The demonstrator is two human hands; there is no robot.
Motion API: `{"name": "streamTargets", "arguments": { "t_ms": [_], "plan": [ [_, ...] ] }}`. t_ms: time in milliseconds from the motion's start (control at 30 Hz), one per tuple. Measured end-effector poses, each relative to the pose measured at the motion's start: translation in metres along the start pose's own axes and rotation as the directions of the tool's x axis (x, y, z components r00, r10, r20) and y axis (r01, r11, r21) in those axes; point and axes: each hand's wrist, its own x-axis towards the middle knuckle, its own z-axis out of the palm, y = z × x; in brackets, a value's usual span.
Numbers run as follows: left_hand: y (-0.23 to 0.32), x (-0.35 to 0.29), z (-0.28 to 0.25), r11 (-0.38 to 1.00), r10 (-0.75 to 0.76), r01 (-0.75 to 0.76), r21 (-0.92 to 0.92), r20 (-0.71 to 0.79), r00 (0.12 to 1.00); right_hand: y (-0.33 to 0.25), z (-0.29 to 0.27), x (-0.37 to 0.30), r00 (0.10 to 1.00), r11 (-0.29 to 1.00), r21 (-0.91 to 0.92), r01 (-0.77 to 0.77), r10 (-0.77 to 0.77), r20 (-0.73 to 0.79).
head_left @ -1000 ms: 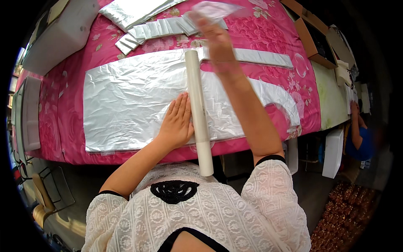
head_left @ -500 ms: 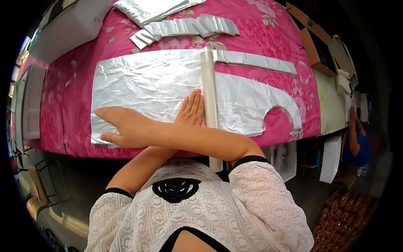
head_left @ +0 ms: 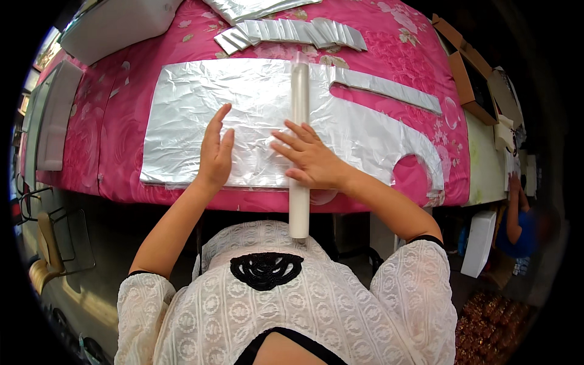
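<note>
A thin silvery plastic sheet [head_left: 243, 91] lies on the pink flowered cloth, slightly wrinkled. Its right end has a narrow strip along the far side and a curved cut-out on the near side. Across it rests a pale, translucent tube [head_left: 298, 204], running away from me, its near end jutting past the table edge. My right hand [head_left: 313, 158] lies over the tube, palm down with fingers spread. To the left, my left hand [head_left: 216, 149] is held edgewise above or against the sheet; contact is unclear. Its thumb stands apart from the fingers, and it holds nothing.
Folded silvery packs [head_left: 298, 33] lie overlapped in a row at the back, before more silvery plastic [head_left: 255, 7]. White boxes stand at left, an open cardboard box [head_left: 471, 82] at right. A chair [head_left: 45, 252] is lower left. Another person in blue [head_left: 518, 225] sits far right.
My crossed arms have come apart. My right hand has swung from the sheet's left end onto the tube; my left hand has moved left, away from the tube. The view has shifted slightly.
</note>
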Motion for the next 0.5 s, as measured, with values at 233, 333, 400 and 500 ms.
{"name": "streamTargets", "arguments": {
  "t_ms": [233,333,400,500],
  "plan": [
    [-0.005,-0.043,-0.109,0.93,-0.288,0.214,-0.299,-0.231,0.929,-0.105,-0.002,0.126,0.915,0.629,0.683,0.37,-0.372,-0.153],
    [0.001,-0.084,-0.14,0.939,-0.328,0.292,-0.182,-0.214,0.92,-0.059,0.006,0.145,0.939,0.862,0.395,0.319,-0.232,-0.253],
    [-0.003,-0.111,-0.15,0.947,-0.319,0.305,-0.1,-0.195,0.927,-0.037,0.028,0.157,0.931,0.95,0.104,0.296,-0.262,-0.253],
    [0.002,-0.131,-0.149,0.923,-0.364,0.383,0.043,-0.227,0.903,-0.039,0.058,0.189,0.93,0.937,-0.04,0.348,-0.35,-0.113]
  ]
}}
